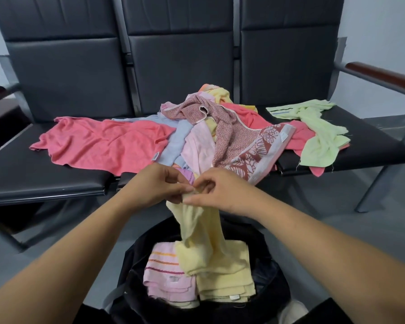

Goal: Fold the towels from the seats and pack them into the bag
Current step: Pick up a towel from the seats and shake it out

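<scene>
A pale yellow towel (204,239) hangs down over the open black bag (274,288). My left hand (160,184) and my right hand (222,189) both pinch its top edge, close together. Inside the bag lie a folded pink striped towel (165,272) and a folded yellow towel (227,288). On the black seats (45,181) behind sits a loose pile: a coral towel (103,143), a light blue towel (173,141), a pink one (200,146), a maroon leaf-patterned towel (239,136) and a pale green towel (318,127).
The bench has three black seats with backrests and brown-topped metal armrests (384,78) at both ends. The grey floor (337,230) spreads under and around the bench. The bag stands on the floor right in front of me.
</scene>
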{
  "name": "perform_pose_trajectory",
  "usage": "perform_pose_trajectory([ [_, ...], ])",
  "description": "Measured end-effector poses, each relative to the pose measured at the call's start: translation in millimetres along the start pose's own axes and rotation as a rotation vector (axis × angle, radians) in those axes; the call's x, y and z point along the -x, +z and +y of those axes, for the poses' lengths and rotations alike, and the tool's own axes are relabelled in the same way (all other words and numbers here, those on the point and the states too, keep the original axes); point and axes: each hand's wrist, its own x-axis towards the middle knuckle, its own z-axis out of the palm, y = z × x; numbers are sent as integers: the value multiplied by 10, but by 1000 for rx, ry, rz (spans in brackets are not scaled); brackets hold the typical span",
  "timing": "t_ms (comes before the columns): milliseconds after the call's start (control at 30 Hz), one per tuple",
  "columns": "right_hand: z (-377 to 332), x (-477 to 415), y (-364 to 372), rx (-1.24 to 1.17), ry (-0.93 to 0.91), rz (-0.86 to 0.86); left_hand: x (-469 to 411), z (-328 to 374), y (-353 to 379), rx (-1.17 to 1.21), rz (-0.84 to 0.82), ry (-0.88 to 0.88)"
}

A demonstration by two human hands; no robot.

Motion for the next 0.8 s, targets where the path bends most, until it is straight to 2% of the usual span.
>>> perform_pose_trajectory([
  [133,-7,-11,140,227,-59,17,-44,4,16,70,18,-5],
  [233,68,-64,113,163,-32,60,-52,20,-3,117,64,-10],
  [333,148,-95,57,43,-5,10,-49,19,-56,200,108,-20],
  [433,174,-90,41,37,-29,-29,-54,-17,-97,227,81,-20],
  [500,188,-104,26,37,-51,-1,-57,-47,-143,112,56,-26],
  [633,200,-141,-88,-66,-60,86,-76,-148,-286,-424,-3,-31],
  [733,202,-140,-161,-115,-41,156,-51,-214,-346,-589,-119,-136],
  [800,242,-137,-213,-137,-23,247,-5,-257,-378,-677,-122,-165],
])
